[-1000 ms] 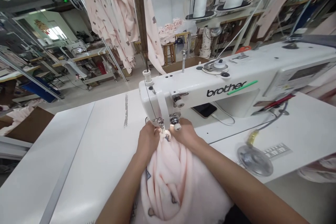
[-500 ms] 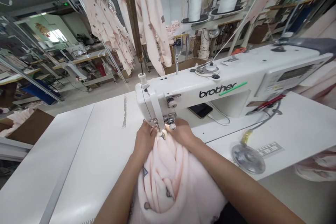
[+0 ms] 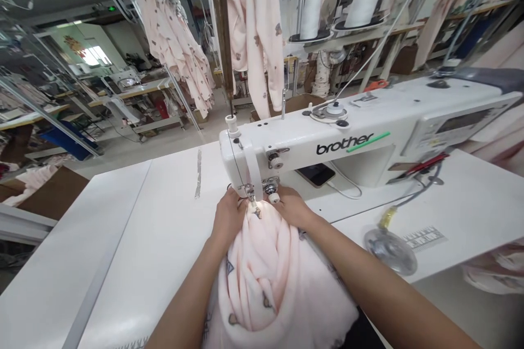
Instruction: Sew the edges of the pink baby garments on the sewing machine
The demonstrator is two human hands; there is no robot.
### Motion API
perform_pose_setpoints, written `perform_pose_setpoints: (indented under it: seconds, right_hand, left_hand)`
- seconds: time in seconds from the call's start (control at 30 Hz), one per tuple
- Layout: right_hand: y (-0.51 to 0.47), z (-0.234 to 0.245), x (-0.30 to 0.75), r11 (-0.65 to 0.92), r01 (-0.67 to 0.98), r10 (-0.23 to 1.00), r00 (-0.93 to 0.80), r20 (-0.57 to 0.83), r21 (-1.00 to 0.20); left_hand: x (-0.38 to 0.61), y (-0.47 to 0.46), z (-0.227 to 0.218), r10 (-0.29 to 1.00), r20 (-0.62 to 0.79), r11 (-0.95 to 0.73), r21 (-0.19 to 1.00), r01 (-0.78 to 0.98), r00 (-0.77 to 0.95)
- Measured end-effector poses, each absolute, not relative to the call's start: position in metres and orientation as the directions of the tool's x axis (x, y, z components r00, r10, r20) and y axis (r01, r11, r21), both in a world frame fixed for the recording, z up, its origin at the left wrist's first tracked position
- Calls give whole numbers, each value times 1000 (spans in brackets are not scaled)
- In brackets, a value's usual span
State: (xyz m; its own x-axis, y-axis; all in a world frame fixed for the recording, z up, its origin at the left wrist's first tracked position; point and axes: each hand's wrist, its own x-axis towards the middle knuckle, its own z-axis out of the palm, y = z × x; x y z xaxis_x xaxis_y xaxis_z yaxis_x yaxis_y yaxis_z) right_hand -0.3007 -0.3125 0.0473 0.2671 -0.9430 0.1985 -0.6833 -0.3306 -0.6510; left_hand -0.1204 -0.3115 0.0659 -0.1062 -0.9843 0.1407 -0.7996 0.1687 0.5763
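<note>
A pale pink printed garment [image 3: 262, 267] runs from my lap up under the needle end of a white sewing machine [image 3: 295, 147]. My left hand [image 3: 230, 212] lies at the left of the needle, fingers bent onto the cloth's edge. On the other side, my right hand [image 3: 292, 207] holds the cloth, its fingertips partly hidden behind the machine head. A lamp lights the fabric at the presser foot [image 3: 250, 193]. Folds of the garment hang loosely between my forearms.
A phone [image 3: 315, 174] with a white cable lies under the machine arm. A clear round container [image 3: 391, 251] sits on the right of the table. A wooden-handled awl [image 3: 222, 38] stands upright on the machine head. Thread cones [image 3: 311, 11] and hanging pink garments [image 3: 172, 38] are behind.
The whole view has shifted slightly, so the machine and hands appear a little further right. Both hands stay beside the needle on the garment, whose folds have shifted slightly.
</note>
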Motion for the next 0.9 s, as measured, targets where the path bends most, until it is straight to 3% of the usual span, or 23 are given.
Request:
perform_pose_setpoints:
  seconds: [0.6, 0.9]
  right_hand:
    - [-309, 52, -300, -312, -685, -946, 289, 147, -658]
    - [-299, 60, -291, -382, -695, -924, 291, 247, -610]
  left_hand:
    - [-120, -303, 73, -989, 60, 142, 628, -765, -134]
    - [-122, -292, 76, -979, 129, 205, 651, -731, -159]
